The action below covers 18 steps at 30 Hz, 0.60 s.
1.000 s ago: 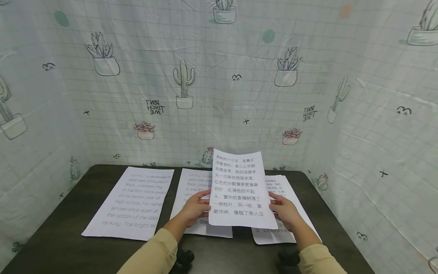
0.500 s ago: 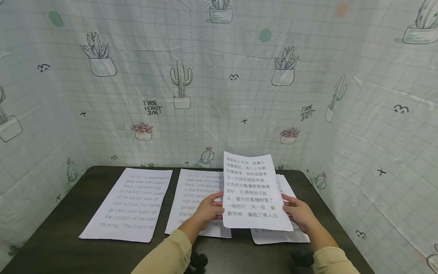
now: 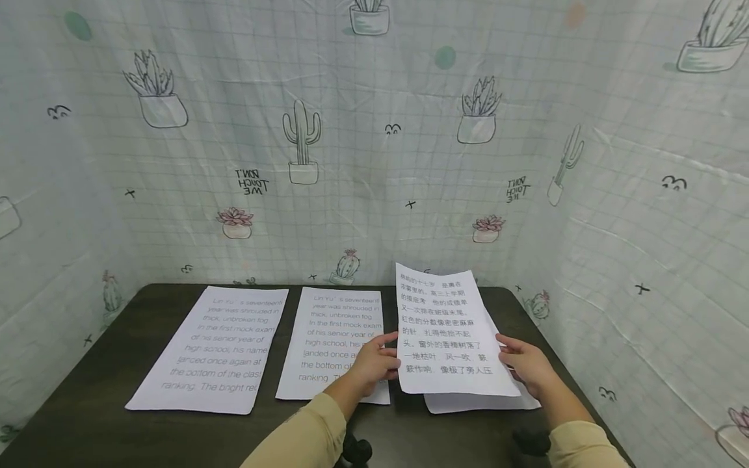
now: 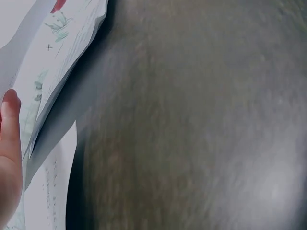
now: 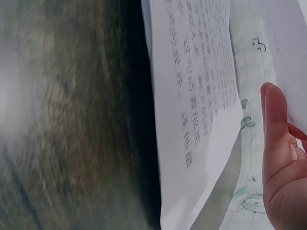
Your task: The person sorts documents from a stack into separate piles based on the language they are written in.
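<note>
A sheet of paper (image 3: 445, 338) with printed Chinese text is held up, tilted toward me, in the head view. My left hand (image 3: 374, 365) grips its left edge, and my right hand (image 3: 529, 367) grips the right edge. Below it on the dark table lies another stack of paper with Chinese text (image 5: 187, 105), largely covered in the head view. The right wrist view shows my right thumb (image 5: 277, 108) against the held sheet. At the left rim of the left wrist view my left thumb (image 4: 10, 124) appears.
Two paper stacks with English text lie on the dark table (image 3: 76, 396): a left one (image 3: 213, 351) and a middle one (image 3: 328, 344), partly behind my left hand. A cloth curtain (image 3: 351, 214) printed with cacti surrounds the back and sides.
Both hands have carried the held sheet to the right, off the middle English stack and over the right-hand Chinese stack. The camera view has shifted slightly.
</note>
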Motion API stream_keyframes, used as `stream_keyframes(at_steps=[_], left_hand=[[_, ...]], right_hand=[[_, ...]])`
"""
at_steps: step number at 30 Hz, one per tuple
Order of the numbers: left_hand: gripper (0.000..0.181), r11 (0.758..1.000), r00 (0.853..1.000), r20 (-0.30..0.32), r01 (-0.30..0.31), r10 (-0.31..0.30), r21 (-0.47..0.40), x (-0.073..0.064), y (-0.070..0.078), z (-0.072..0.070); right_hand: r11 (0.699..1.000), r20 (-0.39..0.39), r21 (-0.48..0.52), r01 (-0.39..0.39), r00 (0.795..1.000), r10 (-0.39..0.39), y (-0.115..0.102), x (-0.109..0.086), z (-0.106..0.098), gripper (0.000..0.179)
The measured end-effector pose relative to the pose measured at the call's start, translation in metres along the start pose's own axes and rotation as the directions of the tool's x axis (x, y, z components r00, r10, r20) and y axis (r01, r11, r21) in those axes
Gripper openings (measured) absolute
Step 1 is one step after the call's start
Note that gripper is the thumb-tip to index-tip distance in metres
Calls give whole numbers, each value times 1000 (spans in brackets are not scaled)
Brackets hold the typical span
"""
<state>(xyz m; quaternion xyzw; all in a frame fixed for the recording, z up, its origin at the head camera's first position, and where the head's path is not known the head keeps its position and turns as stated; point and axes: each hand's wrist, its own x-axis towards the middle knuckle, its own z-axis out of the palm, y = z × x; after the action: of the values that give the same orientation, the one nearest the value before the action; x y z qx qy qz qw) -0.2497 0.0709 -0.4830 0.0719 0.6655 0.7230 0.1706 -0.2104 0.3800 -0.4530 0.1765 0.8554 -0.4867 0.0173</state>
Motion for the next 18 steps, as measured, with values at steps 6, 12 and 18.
stream_keyframes(at_steps=[6, 12, 18], left_hand=[[67, 1000, 1000, 7, -18, 18, -8, 1, -6, 11], [66, 1000, 1000, -8, -15, 15, 1, 4, -13, 20], [64, 1000, 1000, -22, -9, 9, 8, 0, -13, 29]], right_hand=[[999, -11, -8, -34, 999, 34, 5, -1, -6, 54], [999, 1, -5, -49, 999, 49, 11, 2, -11, 53], [998, -21, -19, -64, 998, 63, 17, 4, -15, 52]])
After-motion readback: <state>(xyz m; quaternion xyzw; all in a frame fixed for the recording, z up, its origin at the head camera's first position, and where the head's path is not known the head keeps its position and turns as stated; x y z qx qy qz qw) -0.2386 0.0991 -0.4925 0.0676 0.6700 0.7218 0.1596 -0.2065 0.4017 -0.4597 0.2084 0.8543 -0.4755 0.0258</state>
